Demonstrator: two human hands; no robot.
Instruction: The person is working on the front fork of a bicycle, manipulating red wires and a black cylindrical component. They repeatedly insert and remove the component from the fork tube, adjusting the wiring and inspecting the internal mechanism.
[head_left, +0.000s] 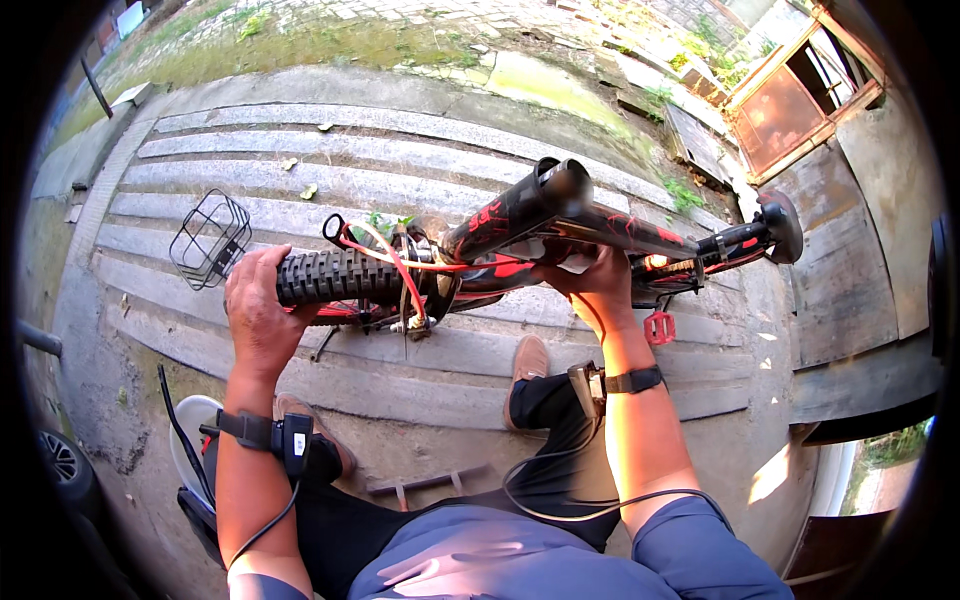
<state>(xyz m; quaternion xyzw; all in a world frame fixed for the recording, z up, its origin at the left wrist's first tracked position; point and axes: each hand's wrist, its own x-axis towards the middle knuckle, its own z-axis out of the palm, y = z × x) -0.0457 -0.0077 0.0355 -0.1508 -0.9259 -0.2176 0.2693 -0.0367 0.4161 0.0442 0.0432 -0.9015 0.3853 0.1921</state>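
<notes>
A small black and red bicycle stands in front of me, its head tube end pointing up with no handlebar on it. My left hand is wrapped over the left end of the knobby front tire. Beneath the frame tube, my right hand grips the bicycle frame from below; some of its fingers are hidden behind the tube. Red and whitish cables loop loosely around the fork area. The saddle is at the right end, and a red pedal hangs below the frame.
A black wire basket lies on the stone slabs beyond my left hand. A dark metal bar piece is on the ground near my feet. A white bucket stands at left, a car wheel farther left, wooden panels at right.
</notes>
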